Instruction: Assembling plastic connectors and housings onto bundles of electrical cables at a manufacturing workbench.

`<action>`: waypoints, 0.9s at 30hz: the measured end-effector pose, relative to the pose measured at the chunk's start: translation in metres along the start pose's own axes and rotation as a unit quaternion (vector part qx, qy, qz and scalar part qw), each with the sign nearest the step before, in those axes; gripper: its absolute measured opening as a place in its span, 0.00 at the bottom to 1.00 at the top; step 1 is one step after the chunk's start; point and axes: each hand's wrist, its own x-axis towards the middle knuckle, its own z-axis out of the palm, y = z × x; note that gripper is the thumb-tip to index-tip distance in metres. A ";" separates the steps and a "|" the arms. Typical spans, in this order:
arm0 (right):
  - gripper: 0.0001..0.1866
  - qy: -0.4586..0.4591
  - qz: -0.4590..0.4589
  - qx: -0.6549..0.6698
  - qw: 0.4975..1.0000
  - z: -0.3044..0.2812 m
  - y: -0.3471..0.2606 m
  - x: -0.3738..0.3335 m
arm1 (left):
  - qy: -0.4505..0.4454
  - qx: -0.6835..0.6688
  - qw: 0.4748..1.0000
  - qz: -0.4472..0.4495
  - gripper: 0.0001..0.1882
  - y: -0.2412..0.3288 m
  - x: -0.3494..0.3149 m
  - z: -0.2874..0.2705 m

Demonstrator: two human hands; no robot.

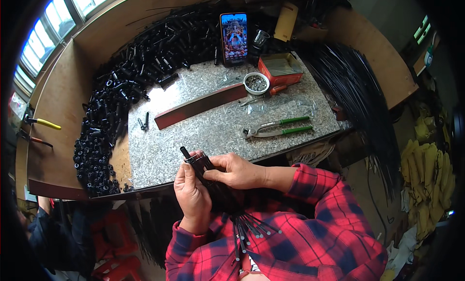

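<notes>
Both hands hold a black umbrella frame point(224, 199) close to my chest, just in front of the table edge. A short dark shaft end point(184, 151) sticks up at its top, and thin ribs with small round grey tips point(256, 231) fan out below. My left hand point(192, 197) is closed at the upper end, thumb and fingers pinching near what seems to be a thin wire. From the other side my right hand point(231, 171) wraps round the bundle of ribs just below. The fine detail between the fingertips is too small to make out.
On the speckled tabletop point(203, 131) lie green-handled pincers point(278, 128), a long reddish bar point(201, 106), a white bowl of small metal bits point(256, 83) and a red box point(280, 69). Behind stands a phone point(234, 39). Black parts point(111, 106) heap left; black rods point(356, 82) lie right.
</notes>
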 end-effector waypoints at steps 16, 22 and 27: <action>0.10 -0.004 0.014 0.053 0.998 0.000 0.014 0.004 | -0.019 0.006 1.000 -0.019 0.17 0.002 0.001 0.000; 0.10 -0.051 0.067 0.059 0.995 -0.007 0.006 0.001 | -0.036 0.004 0.999 -0.036 0.17 0.001 0.002 0.000; 0.08 -0.042 0.054 0.115 0.991 -0.004 0.001 0.003 | -0.041 -0.022 0.998 -0.046 0.17 0.004 0.000 0.000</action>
